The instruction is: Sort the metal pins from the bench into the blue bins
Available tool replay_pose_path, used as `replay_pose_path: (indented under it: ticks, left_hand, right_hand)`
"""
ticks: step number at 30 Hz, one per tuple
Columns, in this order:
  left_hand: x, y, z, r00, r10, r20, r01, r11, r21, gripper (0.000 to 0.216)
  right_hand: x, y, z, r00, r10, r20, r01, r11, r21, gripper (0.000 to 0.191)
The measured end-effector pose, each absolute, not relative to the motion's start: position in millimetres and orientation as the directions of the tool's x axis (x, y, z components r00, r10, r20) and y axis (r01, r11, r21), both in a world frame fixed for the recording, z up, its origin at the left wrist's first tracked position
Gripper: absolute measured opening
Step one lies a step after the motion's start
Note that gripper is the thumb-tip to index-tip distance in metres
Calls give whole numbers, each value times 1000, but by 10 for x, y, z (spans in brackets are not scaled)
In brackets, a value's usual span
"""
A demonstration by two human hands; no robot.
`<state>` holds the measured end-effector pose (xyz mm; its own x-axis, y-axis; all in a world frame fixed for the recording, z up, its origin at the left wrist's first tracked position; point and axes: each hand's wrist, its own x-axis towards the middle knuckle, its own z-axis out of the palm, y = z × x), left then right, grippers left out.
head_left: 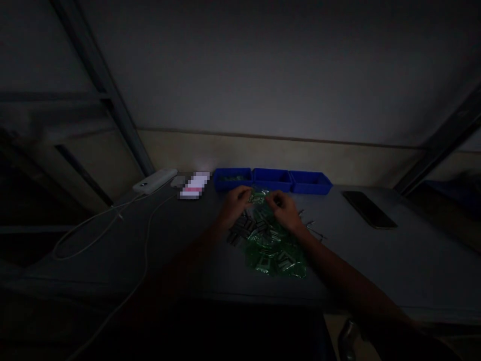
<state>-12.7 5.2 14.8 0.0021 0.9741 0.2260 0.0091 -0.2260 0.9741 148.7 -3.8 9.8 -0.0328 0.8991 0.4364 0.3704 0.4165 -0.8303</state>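
Note:
Both my hands meet over a heap of small green circuit boards [276, 253] on a grey table [413, 250]. My left hand [236, 204] and my right hand [284, 209] are closed in pinches on one green board [259, 196] held between them, just in front of the blue bins. Dark metal parts [242, 230] lie beside the heap under my left wrist. The scene is dim and finger detail is faint.
Three blue bins [272, 179] stand in a row at the table's back. A white power bank [154, 181] with white cables [97, 225] lies at the left, next to a lit phone [194, 185]. A dark phone [369, 209] lies at the right.

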Motion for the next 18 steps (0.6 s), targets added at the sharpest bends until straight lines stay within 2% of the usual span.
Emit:
replay_pose_path:
  ticks: [5,12,18]
  left_hand:
    - [-135,29,166,38,972,231,28,-232,972,31]
    - [-143,-7,265,127,954,271,136,-288,948,24]
    - [-221,-30,303,230,938,259,89,-285,954,23]
  right_hand:
    - [1458,-104,160,-24,920,390,262,382,-886,23]
    - [1521,-114,236,2,921,390,307,371,-876,22]
    - [1484,-137,251,-7,920,392,318,374,-871,23]
